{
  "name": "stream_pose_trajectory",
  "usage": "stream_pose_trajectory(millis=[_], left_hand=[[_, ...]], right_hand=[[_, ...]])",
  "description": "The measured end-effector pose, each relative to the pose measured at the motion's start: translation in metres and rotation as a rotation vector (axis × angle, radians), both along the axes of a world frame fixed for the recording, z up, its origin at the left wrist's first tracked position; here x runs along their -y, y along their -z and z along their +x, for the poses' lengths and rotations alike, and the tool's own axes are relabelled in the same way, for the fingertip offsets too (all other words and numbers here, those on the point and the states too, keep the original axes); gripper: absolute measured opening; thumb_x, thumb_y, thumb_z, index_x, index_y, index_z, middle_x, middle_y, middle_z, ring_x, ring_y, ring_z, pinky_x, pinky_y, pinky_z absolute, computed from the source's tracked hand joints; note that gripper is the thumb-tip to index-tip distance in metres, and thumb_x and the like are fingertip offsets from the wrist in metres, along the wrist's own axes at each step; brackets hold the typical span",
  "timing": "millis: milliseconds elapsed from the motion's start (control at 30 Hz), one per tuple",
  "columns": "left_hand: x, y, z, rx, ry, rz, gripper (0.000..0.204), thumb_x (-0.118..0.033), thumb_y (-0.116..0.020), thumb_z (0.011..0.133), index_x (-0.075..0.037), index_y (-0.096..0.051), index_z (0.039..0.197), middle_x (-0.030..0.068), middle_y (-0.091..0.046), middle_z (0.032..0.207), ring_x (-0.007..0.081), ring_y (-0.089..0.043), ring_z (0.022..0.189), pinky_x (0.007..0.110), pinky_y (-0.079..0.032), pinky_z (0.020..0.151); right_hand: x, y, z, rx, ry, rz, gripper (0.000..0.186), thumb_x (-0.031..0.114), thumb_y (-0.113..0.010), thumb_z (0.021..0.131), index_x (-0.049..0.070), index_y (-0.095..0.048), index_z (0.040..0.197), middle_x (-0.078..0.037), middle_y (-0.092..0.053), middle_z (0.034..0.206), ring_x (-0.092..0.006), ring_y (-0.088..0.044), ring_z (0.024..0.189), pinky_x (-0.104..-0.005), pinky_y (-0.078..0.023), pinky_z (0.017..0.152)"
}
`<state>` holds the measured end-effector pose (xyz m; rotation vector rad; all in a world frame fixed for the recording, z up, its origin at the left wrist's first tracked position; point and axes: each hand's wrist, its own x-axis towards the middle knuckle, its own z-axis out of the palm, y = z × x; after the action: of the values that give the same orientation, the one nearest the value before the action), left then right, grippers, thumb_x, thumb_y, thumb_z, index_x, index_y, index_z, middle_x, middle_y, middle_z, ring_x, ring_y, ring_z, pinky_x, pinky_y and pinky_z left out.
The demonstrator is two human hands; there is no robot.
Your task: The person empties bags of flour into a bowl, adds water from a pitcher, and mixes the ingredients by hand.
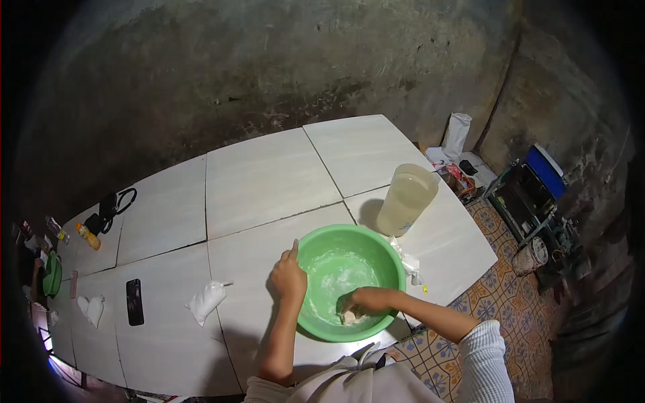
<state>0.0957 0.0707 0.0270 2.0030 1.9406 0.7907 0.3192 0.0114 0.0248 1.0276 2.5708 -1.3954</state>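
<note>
A green plastic basin (379, 258) stands near the front edge of the tiled table, its inside dusted and smeared with white flour. My left hand (289, 275) grips the basin's left rim, with a finger pointing up along it. Down inside, at the near right of the bowl, my right hand (363, 300) is closed on a pale lump of dough (350, 316); part of the lump is hidden by the fingers. Behind the basin to the right stands a tall translucent pitcher (407, 200) with liquid in it. A crumpled white plastic wrapper (406, 260) lies against the basin's right side.
Left of the basin lies a bag of white powder (207, 302), then a dark phone (135, 302) and another small white bag (91, 309). A yellow-orange bottle (88, 236) and a black cable (115, 209) are farther left. A bucket (531, 256) stands on the patterned floor at right.
</note>
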Motion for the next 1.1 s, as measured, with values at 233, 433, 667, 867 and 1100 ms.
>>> stream_pose_trajectory(millis=[233, 433, 667, 867, 1100], left_hand=[[0.001, -0.001, 0.001, -0.009, -0.009, -0.009, 0.057, 0.0, -0.057, 0.083, -0.019, -0.056, 0.136, 0.0099, -0.066, 0.111, 0.0321, -0.066, 0.09, 0.042, -0.053, 0.078], [0.001, 0.002, 0.003, -0.007, -0.011, -0.003, 0.061, 0.005, -0.055, 0.079, -0.018, -0.057, 0.135, 0.0102, -0.066, 0.112, 0.0319, -0.065, 0.093, 0.043, -0.052, 0.08], [0.001, 0.005, -0.001, -0.017, 0.013, 0.059, 0.062, 0.006, -0.054, 0.077, -0.015, -0.057, 0.135, 0.0095, -0.066, 0.104, 0.0315, -0.066, 0.088, 0.042, -0.053, 0.076], [0.001, 0.006, 0.0, -0.015, 0.03, 0.011, 0.062, 0.005, -0.053, 0.078, -0.016, -0.056, 0.136, 0.0115, -0.066, 0.111, 0.0327, -0.066, 0.091, 0.042, -0.053, 0.078], [0.002, 0.005, 0.005, -0.013, 0.04, 0.032, 0.063, 0.005, -0.053, 0.079, -0.017, -0.055, 0.137, 0.0103, -0.066, 0.109, 0.0325, -0.065, 0.091, 0.043, -0.052, 0.08]], right_hand=[[0.001, 0.042, -0.015, -0.019, -0.127, 0.392, 0.011, 0.009, -0.062, 0.073, 0.0, -0.061, 0.076, -0.02, -0.062, 0.071, -0.0387, -0.064, 0.072, -0.0469, -0.05, 0.067], [-0.001, 0.047, -0.04, 0.116, 0.074, 0.408, 0.015, 0.015, -0.064, 0.073, 0.001, -0.062, 0.079, -0.019, -0.065, 0.074, -0.0366, -0.067, 0.072, -0.046, -0.051, 0.063], [0.003, 0.041, -0.03, -0.059, 0.342, 0.385, 0.026, 0.001, -0.063, 0.073, 0.002, -0.067, 0.099, -0.02, -0.064, 0.082, -0.0371, -0.064, 0.076, -0.0422, -0.051, 0.07], [0.006, 0.009, -0.015, -0.11, 0.236, 0.206, 0.029, 0.008, -0.07, 0.073, 0.005, -0.066, 0.101, -0.021, -0.061, 0.098, -0.0387, -0.062, 0.094, -0.0467, -0.049, 0.084], [-0.002, 0.037, -0.008, -0.22, 0.019, 0.397, 0.04, 0.008, -0.073, 0.074, 0.01, -0.065, 0.113, -0.018, -0.062, 0.102, -0.0386, -0.061, 0.098, -0.0472, -0.048, 0.087]])
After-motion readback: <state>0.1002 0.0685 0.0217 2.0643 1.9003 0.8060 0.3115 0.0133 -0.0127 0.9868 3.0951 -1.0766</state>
